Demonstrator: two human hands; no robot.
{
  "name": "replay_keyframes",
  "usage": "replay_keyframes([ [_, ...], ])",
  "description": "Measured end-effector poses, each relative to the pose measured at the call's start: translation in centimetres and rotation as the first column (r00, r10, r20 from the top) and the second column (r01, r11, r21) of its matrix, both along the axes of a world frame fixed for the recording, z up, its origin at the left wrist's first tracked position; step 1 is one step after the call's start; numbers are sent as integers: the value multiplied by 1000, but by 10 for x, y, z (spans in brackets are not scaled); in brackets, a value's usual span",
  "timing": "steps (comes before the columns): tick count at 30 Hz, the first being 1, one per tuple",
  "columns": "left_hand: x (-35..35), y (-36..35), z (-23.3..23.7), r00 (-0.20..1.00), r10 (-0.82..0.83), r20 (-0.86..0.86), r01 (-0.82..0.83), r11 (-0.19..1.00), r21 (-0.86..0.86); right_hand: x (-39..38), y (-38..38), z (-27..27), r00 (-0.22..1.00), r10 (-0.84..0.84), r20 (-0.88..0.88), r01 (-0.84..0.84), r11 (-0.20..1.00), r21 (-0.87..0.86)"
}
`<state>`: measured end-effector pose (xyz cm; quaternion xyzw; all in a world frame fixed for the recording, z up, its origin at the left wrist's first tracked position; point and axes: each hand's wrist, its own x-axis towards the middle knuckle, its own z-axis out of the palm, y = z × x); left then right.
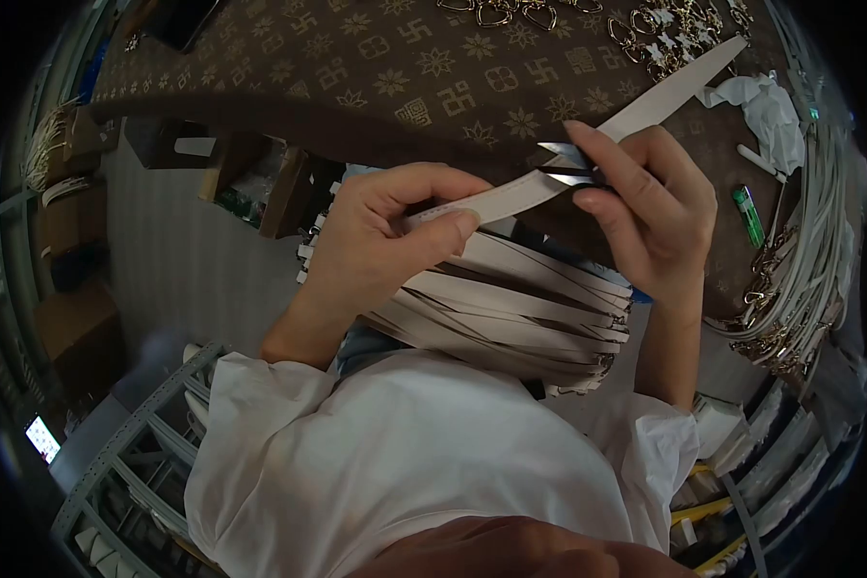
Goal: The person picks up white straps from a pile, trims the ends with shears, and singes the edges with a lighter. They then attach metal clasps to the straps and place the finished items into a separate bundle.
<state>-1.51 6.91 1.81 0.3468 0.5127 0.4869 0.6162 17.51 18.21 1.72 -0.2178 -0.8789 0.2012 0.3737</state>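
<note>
1. Brown patterned bench (356,67) fills the top; metal rings (496,12) lie at its far edge, a green lighter (748,214) near its right edge.
2. Left hand (385,241) pinches the white strap (511,197) between thumb and fingers, just off the bench's near edge.
3. Right hand (650,207) is closed around the snips (568,166), whose blades touch the strap.
4. A strap pile (520,308) lies on the lap below both hands.

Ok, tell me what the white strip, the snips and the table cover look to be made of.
White strip: matte, flat, bends easily, faint stitch line along one edge; probably faux leather or coated webbing. Snips: bare shiny blades, likely steel. Table cover: brown cloth with woven-looking gold motifs, draping at the edge; fabric.
</note>
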Motion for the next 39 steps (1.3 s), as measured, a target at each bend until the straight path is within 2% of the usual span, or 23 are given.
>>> replay_keyframes([
  [2, -1, 0, 1, 1000, 21, -11, -21, 1000, 8, 7, -1, 4, 1000, 15, 25, -14, 999, -48],
  [7, 1, 1, 2, 1000, 11, 7, -11, 1000, 5, 6, -5, 3, 988, 70, 138, -80, 994, 71],
  [23, -3, 3, 3, 998, -18, 67, 22, 998, -64, -1, -4, 1, 983, 110, 150, -125, 988, 94],
  [29, -3, 3, -1, 999, 6, 52, -2, 997, -78, -4, -3, 2, 985, 103, 138, -128, 974, 185],
  [39, -4, 6, -2, 999, -22, 44, 23, 1000, -17, -3, -2, 0, 983, 112, 145, -136, 977, 164],
])
